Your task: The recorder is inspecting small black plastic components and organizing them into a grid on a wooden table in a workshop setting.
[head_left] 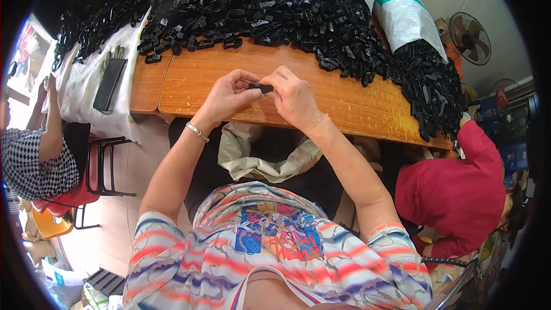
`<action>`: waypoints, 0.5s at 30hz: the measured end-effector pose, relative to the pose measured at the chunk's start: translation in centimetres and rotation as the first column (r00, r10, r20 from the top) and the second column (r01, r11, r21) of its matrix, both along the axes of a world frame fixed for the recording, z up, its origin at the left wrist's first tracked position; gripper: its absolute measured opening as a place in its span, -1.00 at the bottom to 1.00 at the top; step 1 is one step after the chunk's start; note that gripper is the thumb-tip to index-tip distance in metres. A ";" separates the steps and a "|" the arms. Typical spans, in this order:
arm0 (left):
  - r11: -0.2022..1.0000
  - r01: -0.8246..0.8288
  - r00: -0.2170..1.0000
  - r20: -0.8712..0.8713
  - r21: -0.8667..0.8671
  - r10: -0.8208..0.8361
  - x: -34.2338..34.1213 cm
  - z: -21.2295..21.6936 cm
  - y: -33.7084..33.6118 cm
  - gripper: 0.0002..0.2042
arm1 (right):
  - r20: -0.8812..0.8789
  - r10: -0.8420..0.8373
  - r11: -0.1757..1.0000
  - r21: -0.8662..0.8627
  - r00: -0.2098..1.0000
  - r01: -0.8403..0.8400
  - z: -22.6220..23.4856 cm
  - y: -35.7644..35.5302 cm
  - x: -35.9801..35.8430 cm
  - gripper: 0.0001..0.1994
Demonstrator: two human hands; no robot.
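Note:
A small black plastic part is pinched between my two hands, just above the near edge of the wooden table. My left hand, with a bracelet at the wrist, grips its left end between thumb and fingers. At the other end, my right hand closes its fingertips on the same part. Fingers cover much of it, so its exact shape is hard to make out. Beyond my hands, a large heap of similar black plastic parts spreads over the far side of the table. Below them, an open pale woven sack sits at my lap.
White sacks lie at the back right beside another heap of black parts. A person in red works at my right; another in a checkered top sits left. A dark phone-like case lies on the left table's cloth. A fan stands far right.

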State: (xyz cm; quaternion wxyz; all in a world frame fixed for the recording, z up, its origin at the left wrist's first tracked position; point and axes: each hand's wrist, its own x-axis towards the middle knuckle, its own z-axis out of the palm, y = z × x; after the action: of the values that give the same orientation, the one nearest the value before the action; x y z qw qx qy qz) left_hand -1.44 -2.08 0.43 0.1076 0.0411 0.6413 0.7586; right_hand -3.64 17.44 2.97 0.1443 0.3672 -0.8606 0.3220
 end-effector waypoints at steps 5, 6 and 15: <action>0.998 -0.057 0.997 -0.059 0.006 0.057 0.5 -0.4 0.6 -0.78 | 0.408 0.010 0.982 -0.176 0.913 0.068 -0.6 -0.1 0.4 -0.75; 0.998 -0.059 0.991 -0.120 -0.031 0.055 0.7 -0.3 0.9 -0.81 | 0.537 0.045 0.944 -0.298 0.842 0.140 -1.0 0.0 0.3 -0.75; 0.933 -0.014 0.982 -0.183 -0.361 -0.056 3.4 1.3 1.6 -0.83 | 0.754 0.135 0.937 -0.308 0.643 0.165 -0.9 1.3 3.3 -0.74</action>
State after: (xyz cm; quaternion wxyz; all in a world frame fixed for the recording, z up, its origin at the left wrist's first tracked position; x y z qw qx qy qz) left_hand 1.99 -0.46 1.76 0.0596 0.0998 0.7763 0.6196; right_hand -0.38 18.73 2.02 -0.1674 0.1575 -0.7719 0.5927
